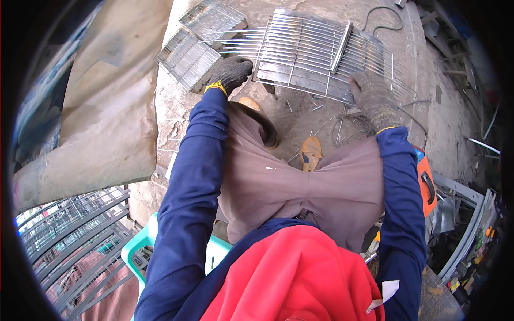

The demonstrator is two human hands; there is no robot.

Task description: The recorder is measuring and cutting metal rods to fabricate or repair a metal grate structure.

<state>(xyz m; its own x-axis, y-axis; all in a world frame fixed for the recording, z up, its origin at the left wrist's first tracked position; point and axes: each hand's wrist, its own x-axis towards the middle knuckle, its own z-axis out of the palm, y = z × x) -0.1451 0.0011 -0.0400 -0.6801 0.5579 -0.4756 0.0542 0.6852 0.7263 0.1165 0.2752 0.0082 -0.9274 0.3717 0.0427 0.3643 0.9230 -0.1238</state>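
A grid of thin metal rods (308,45) lies over a flat metal plate (305,81) on the ground in front of me. Across the rods, toward the right, rests a short metal bar (342,47). My left hand (233,74), in a dark knit glove with a yellow cuff, is closed like a fist near the rods' left ends; whatever it may hold is hidden. My right hand (372,99), in a greyish glove, is curled at the grid's near right corner, its fingers over the rods. Part of its grip is out of sight.
Wire mesh panels (190,56) lie at the far left. Cut rod pieces (318,107) are scattered near my shoe (310,152). An orange case (426,184) stands by my right arm, a turquoise plastic stool (136,249) at my left. A black cable (383,10) loops at the back.
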